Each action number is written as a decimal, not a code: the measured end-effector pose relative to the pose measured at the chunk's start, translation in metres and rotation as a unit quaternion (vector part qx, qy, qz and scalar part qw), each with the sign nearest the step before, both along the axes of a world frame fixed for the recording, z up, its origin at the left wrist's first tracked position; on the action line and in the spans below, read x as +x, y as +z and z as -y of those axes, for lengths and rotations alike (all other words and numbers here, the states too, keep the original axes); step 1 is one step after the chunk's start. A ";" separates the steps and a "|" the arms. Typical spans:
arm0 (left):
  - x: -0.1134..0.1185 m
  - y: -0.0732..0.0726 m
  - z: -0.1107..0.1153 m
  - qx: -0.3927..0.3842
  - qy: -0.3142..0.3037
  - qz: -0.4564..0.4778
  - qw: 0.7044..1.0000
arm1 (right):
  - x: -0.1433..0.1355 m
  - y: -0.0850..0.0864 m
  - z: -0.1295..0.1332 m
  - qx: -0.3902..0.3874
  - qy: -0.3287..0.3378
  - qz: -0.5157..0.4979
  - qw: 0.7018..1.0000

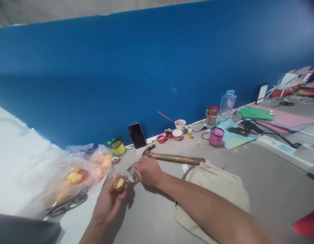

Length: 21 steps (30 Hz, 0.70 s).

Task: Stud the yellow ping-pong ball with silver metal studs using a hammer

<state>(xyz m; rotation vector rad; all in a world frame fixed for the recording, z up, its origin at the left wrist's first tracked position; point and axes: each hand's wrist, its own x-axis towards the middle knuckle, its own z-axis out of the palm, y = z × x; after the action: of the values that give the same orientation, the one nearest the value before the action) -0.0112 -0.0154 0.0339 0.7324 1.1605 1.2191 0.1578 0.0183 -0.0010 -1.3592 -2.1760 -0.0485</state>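
Observation:
My left hand [112, 195] holds a small round piece [119, 184] with a yellow face and a darker rim, pinched between thumb and fingers. To its right, my right hand [148, 170] is closed on a small greyish, shiny item [134, 174], too blurred to name, low over the grey table. A claw hammer [177, 158] with a wooden handle lies just beyond my right hand, its handle end by a cream cloth [223, 186] that is partly under my right forearm.
Plastic bags with orange pieces [75, 177] and black scissors [67, 204] lie left. Along the blue wall stand a yellow pot [118, 148], a phone [137, 135], paint tubs [177, 135] and a pink cup [216, 137]. Right are coloured papers [281, 117] and a power strip [286, 152].

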 end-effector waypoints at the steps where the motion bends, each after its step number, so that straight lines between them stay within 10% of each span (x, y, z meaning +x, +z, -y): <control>1: 0.001 -0.001 0.001 0.010 -0.011 -0.021 1.000 | -0.001 0.000 0.000 0.008 0.001 -0.006 1.000; 7: -0.002 -0.013 0.002 0.044 -0.056 -0.166 0.983 | -0.008 0.005 0.008 0.065 0.031 -0.040 0.997; 21: 0.005 -0.002 0.006 0.049 -0.065 -0.172 0.982 | -0.006 0.017 0.016 0.060 0.089 0.004 0.994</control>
<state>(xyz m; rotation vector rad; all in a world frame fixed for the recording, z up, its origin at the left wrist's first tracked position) -0.0066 -0.0217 0.0317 1.1082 1.3169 1.0718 0.1517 0.0025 0.0164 -1.0963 -2.2536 -0.1142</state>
